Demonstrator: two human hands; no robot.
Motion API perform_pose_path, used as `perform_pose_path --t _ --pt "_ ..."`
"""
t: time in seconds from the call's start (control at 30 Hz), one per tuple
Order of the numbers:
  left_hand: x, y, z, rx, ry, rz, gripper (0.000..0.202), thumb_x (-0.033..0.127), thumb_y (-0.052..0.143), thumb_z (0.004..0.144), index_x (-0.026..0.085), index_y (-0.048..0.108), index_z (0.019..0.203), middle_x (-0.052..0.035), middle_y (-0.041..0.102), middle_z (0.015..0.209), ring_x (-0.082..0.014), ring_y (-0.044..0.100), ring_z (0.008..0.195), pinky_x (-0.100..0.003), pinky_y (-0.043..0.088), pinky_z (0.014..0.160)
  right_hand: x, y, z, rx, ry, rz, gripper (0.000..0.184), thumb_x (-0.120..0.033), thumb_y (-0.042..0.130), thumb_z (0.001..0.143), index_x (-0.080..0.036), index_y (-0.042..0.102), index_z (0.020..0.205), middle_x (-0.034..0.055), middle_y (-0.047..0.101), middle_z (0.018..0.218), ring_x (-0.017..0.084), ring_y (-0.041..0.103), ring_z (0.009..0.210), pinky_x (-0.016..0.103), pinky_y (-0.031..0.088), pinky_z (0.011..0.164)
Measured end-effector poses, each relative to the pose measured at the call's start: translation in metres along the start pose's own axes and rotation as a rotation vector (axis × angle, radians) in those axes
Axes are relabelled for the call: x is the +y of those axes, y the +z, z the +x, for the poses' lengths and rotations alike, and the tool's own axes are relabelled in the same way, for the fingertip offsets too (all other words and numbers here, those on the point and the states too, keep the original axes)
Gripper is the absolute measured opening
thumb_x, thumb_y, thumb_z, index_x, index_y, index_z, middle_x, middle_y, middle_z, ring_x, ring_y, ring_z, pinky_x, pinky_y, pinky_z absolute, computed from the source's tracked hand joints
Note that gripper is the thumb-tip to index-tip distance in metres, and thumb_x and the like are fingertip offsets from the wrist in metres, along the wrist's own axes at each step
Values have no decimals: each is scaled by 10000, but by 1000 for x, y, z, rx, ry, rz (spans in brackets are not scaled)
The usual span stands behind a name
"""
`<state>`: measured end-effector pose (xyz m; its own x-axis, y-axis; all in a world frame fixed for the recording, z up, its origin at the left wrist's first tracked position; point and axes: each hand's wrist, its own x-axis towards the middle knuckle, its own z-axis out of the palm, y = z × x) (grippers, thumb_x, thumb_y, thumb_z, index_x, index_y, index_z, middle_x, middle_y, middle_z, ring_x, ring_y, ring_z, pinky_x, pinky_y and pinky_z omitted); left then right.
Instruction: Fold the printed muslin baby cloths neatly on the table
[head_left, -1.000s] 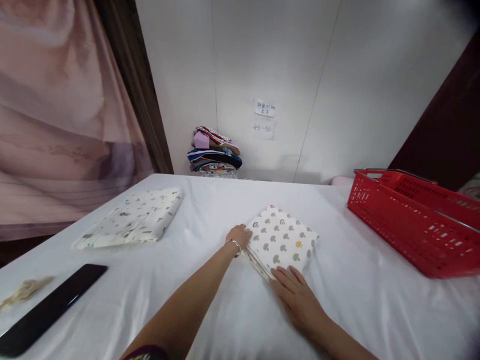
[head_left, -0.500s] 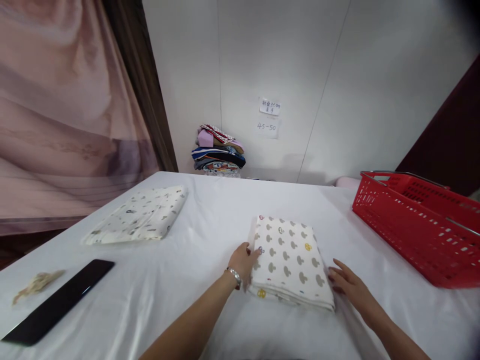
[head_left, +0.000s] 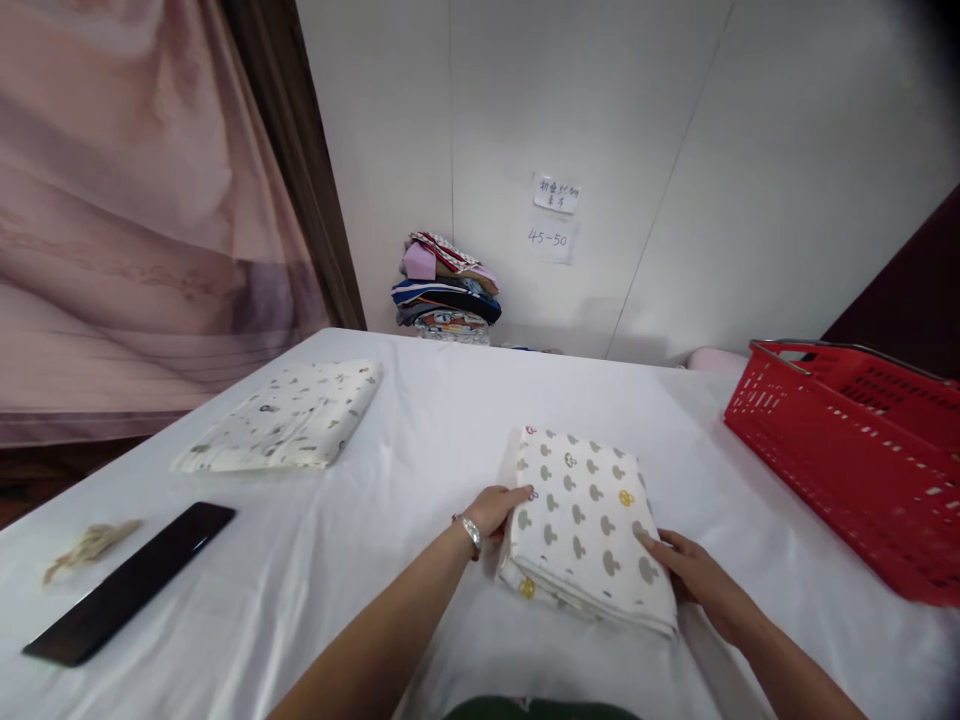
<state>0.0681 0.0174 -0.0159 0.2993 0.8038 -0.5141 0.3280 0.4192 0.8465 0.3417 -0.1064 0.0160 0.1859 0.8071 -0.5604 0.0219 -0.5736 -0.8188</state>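
Observation:
A folded white cloth [head_left: 581, 515] with grey mushroom prints and a few coloured ones lies in front of me on the white-covered table [head_left: 442, 430]. My left hand [head_left: 496, 512] grips its left edge, thumb on top and fingers tucked beneath. On the opposite edge, my right hand [head_left: 694, 575] has its thumb over the top, and its other fingers are partly hidden under the side. The cloth's layers show along the near edge.
Another folded patterned cloth [head_left: 289, 415] lies at the far left. Nearer are a long black flat object [head_left: 135, 580] and a beige bundle [head_left: 90, 545]. A red basket [head_left: 847, 460] stands at right. Stacked fabrics [head_left: 448, 285] rise behind the table by the wall.
My right hand has moved in from beside the cloth and now grips its right edge. My left thumb has come further over the left edge. The view has shifted slightly.

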Motion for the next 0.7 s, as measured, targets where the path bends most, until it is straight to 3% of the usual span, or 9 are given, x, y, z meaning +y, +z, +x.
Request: perform_pose_path --t 0.13,0.3,0.53,0.7 --pt "3 0 -7 172 117 233 471 630 563 672 163 549 729 -28 612 694 -169 558 633 -250 361 511 -1 2 -3 -90 35 56 540 -547 600 742 -146 565 1102 115 665 1013 223 646 849 300 518 684" --pt "21 14 -26 289 203 464 386 571 523 725 185 535 735 -21 614 726 -178 559 687 -251 333 544 1 6 -3 -51 -17 113 527 -444 640 742 -175 515 1178 95 641 1093 226 632 920 306 512 759" --pt "50 42 -56 227 348 454 387 549 591 676 197 533 824 -34 630 827 -195 561 734 -259 351 574 6 9 1 -42 -49 245 491 -363 671 693 -158 542 1120 106 669 1024 257 645 893 352 517 783" --pt "49 43 -59 205 360 400 374 524 606 674 192 536 831 -27 623 819 -187 556 737 -257 364 587 9 9 1 -1 -69 232 492 -388 682 663 -159 554 1079 101 681 972 264 654 842 355 528 731"
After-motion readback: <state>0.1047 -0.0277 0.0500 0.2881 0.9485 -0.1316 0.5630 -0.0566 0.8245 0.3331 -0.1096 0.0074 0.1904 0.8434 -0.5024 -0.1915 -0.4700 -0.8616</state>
